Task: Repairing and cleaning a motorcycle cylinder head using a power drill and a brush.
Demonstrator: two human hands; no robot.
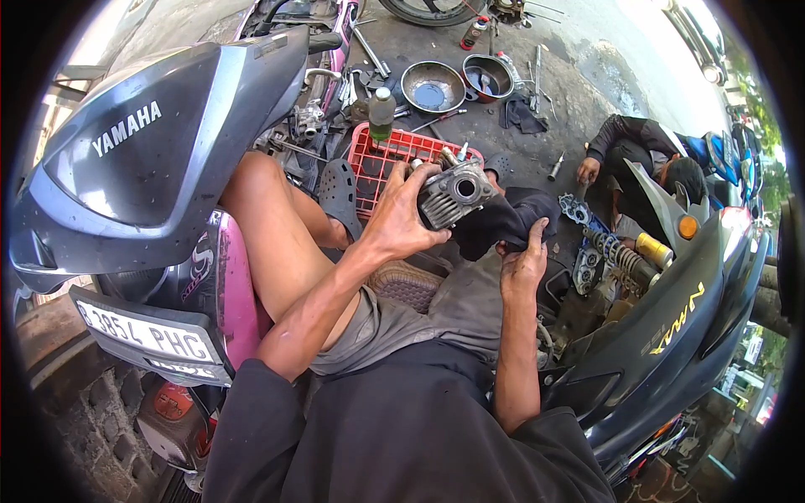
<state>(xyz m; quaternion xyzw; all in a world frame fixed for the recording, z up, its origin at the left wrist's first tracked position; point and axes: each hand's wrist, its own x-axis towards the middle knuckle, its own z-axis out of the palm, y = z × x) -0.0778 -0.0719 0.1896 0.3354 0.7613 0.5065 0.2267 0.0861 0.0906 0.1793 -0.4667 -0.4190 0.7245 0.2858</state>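
My left hand (396,216) is wrapped round a finned grey metal engine cylinder (457,194), raised in front of my knees. A round dark bore shows on the face turned up toward me. Just to its right, my right hand (526,260) grips a black cloth (510,220), which hangs close against the cylinder's lower right side. Part of the cloth lies behind the cylinder, so I cannot tell whether the two touch. Below and beyond my hands is a red plastic crate (366,172), with a bottle of green liquid (381,115) standing at its far edge.
Two metal basins (433,86) (488,77) stand on the dark ground ahead, among scattered tools and a spray can (475,33). Motorcycle bodies flank me, one left (151,134) and one right (671,335). At the right, a co-worker (646,151) bends low beside a coil-spring shock absorber (616,251).
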